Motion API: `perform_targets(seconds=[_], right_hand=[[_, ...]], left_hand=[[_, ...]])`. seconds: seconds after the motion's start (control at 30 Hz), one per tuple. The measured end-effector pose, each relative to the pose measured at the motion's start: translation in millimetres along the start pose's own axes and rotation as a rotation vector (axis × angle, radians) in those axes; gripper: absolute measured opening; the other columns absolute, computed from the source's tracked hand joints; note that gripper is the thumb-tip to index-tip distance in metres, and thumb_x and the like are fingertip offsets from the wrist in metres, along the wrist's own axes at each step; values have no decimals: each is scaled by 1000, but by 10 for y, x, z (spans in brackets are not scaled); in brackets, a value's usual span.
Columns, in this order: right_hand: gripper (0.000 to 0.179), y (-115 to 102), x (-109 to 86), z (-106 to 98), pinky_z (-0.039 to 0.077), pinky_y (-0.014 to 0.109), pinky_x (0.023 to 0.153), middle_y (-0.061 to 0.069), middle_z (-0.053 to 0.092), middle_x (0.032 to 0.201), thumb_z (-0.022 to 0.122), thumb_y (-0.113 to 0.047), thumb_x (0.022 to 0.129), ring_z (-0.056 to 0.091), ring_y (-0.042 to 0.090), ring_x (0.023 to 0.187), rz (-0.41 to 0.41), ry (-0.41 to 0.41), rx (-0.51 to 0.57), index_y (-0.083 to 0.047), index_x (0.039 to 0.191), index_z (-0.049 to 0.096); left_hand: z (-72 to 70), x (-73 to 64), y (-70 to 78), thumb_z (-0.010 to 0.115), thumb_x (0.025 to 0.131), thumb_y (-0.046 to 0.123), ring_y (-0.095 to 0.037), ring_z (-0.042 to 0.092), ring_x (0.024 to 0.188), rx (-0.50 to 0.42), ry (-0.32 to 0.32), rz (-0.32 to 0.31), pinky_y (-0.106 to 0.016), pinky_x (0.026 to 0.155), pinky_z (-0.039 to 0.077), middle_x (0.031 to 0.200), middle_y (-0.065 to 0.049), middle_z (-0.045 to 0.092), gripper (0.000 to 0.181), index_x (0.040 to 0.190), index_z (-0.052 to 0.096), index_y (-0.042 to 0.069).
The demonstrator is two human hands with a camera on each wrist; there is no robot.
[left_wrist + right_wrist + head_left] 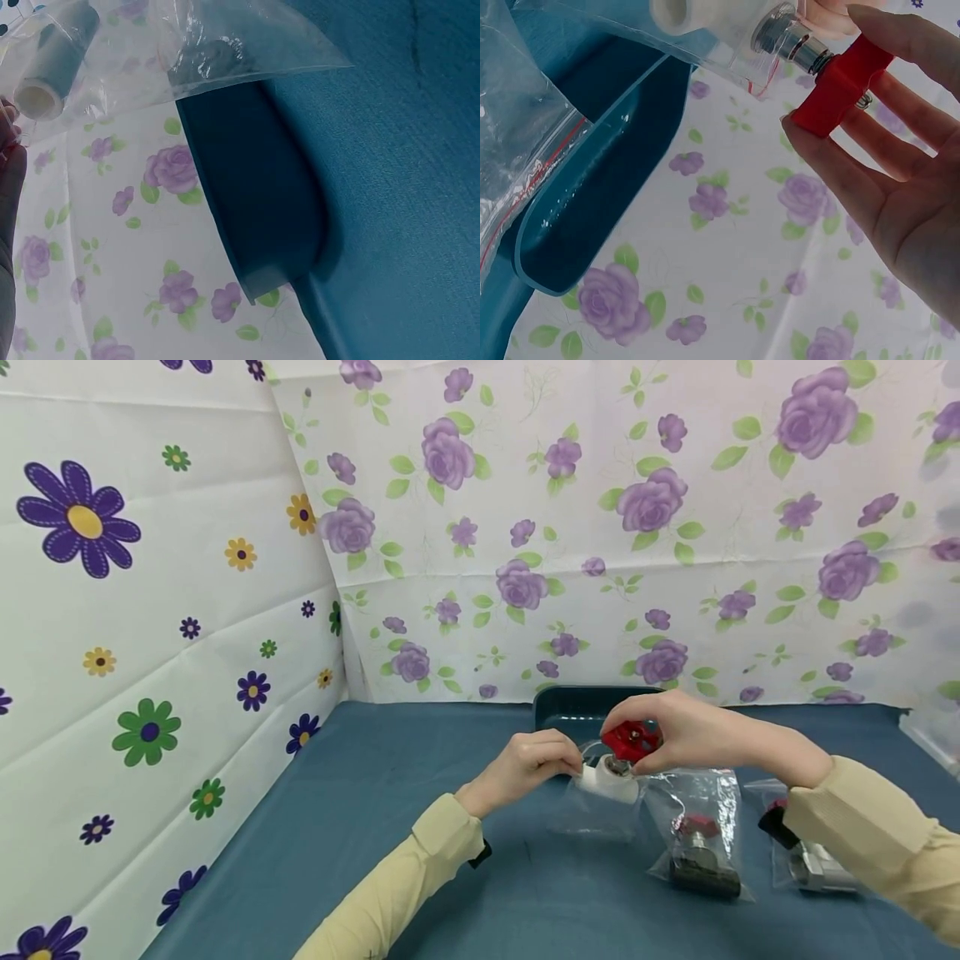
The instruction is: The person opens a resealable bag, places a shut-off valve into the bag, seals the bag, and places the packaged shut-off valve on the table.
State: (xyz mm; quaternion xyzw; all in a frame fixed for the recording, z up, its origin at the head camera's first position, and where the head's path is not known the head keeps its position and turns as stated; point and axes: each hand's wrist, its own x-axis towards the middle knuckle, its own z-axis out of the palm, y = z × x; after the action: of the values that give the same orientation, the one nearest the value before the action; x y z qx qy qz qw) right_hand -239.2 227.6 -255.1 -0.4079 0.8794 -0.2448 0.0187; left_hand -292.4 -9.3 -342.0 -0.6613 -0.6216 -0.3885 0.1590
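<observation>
Right hand (693,731) pinches the red handle (632,740) of a white valve (611,777), which is half inside a clear bag (600,802), held above the blue table (390,827). Left hand (525,764) pinches the bag's mouth. Teal tray (570,706) just behind. Two more bagged valves (701,847) lie on the table to the right.
</observation>
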Motion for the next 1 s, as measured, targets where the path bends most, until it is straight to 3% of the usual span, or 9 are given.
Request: perform_targets(seconds=[0.2,0.43,0.77,1.0], right_hand=[[42,-7,30,35,49,28,64,-3,55,107,73,-4,73,53,13,81,26,-36,-15,-11,112,59],[41,55,34,141,49,29,66,0,55,107,73,-6,74,54,14,85,15,-62,-15,-8,112,59],[42,144,49,331,50,29,68,-1,57,101,77,-10,72,56,14,85,10,-36,-72,-5,110,59],[49,192,45,495,50,29,70,1,56,99,79,-10,71,57,15,86,91,-59,-26,-4,111,51]], left_hand=[[58,-73,-148,63,78,-10,-7,55,88,-10,-8,-8,-21,75,47,91,-9,60,16,89,63,0],[69,-75,-119,64,78,-9,-8,56,86,13,-8,-3,-19,74,46,89,-8,61,13,88,63,0],[146,-130,-192,65,78,-8,-11,56,87,22,-2,10,-18,75,45,90,-8,61,13,88,65,0],[210,-164,-157,65,76,-13,-15,58,83,1,-41,-27,-17,75,45,86,-10,62,14,84,65,-2]])
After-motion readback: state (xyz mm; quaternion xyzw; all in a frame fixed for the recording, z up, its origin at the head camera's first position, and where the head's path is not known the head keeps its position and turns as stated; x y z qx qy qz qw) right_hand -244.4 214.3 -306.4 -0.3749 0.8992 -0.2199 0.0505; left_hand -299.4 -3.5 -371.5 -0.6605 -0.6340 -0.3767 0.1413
